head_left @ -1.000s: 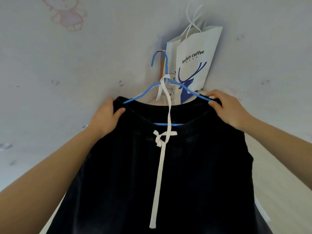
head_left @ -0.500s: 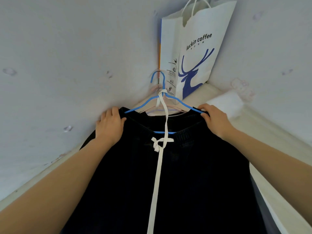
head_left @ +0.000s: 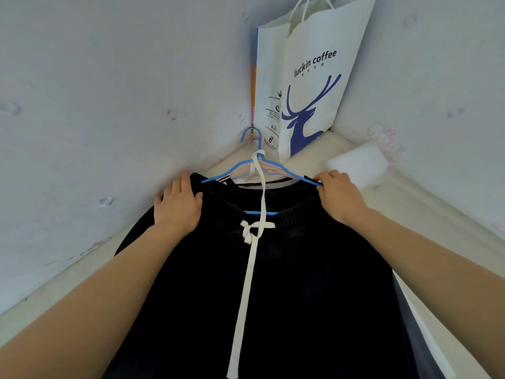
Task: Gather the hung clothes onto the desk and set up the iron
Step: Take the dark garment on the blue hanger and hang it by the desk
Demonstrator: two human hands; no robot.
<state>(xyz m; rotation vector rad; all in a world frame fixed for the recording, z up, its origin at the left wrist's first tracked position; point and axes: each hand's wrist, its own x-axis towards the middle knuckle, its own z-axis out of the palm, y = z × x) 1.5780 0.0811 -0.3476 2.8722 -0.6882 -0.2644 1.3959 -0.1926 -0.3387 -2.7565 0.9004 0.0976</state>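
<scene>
**Black pants on the tabletop, hanger and all**

The pants [head_left: 287, 296] lie on the tabletop [head_left: 328, 149] right in front of the bag [head_left: 308, 77]. They're on a blue hanger [head_left: 232, 170] whose hook nearly reaches the bag's bottom corner, and a few pink hangers [head_left: 287, 174] peek out underneath. The left grip [head_left: 177, 206] rests flat on the waistband with fingers straight, and the right grip [head_left: 338, 195] is curled round the hanger's tip and the waistband corner. If it were me, I'd let go of both ends level so the waistband doesn't slide off. I'd also keep the hook a bit short of the bag so it can't snag or tip it, and lay the drawstring [head_left: 247, 283] straight so it won't tangle. No iron in view, so that part isn't started, I'd guess.
</scene>
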